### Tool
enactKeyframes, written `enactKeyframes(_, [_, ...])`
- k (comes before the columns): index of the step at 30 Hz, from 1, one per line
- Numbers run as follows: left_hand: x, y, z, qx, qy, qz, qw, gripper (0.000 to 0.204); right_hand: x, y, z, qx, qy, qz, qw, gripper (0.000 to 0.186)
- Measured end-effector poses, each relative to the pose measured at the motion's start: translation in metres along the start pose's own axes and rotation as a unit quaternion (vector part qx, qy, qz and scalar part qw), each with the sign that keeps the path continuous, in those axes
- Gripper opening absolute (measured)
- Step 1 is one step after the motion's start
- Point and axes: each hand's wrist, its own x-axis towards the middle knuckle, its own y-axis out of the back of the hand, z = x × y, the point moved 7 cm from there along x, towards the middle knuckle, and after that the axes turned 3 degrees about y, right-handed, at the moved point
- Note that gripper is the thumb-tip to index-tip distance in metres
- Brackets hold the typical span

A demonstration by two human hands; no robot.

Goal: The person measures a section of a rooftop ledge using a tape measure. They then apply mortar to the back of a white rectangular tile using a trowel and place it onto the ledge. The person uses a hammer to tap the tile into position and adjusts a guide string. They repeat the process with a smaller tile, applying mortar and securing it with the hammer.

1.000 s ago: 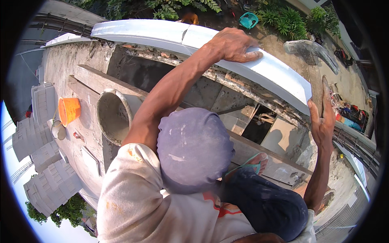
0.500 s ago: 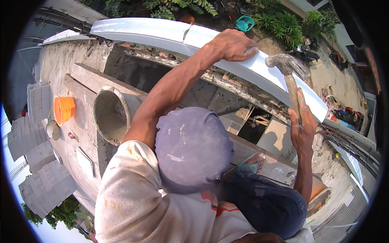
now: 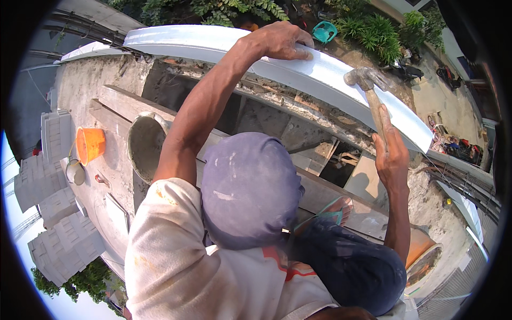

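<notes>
Directly under the lens: dusty purple cloth dome, cap or covered knee, cannot say which; it blocks the middle of the view. Beside it, a white sleeve and a dark trouser knee.

Right hand: closed round the handle of the hammer, whose head shows over the white beam; contact not resolved. One second ago the hammer was blurred, on the beam's far side near its right end; half a second ago it was already over the beam, slightly farther right.

Left hand: laid across the beam's top, fingers bent toward the far side; tips hidden, so cannot tell whether it grips or only presses. It has shifted left along the beam since the previous frame, and the left forearm now covers the seam visible there. Beam lies lengthwise along the rough wall edge.

On the near side of the wall: planks, a sandalled foot, a dark gap. Left arm partly hides the grey bucket. Farther left: orange pail, small grey pail, then stacked blocks. Beyond the beam, lower down: teal chair, plants, motorbike.
</notes>
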Motion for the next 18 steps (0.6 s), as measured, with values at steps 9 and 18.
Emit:
enactKeyframes(9, [-0.053, 0.037, -0.120, -0.056, 0.081, -0.008, 0.995, 0.060, 0.010, -0.002, -0.008, 0.048, 0.005, 0.000, 0.999, 0.071])
enactKeyframes(18, [-0.061, 0.037, -0.127, -0.091, 0.089, 0.030, 0.991, 0.064, 0.064, -0.010, -0.072, 0.123, 0.109, 0.121, 0.979, 0.068])
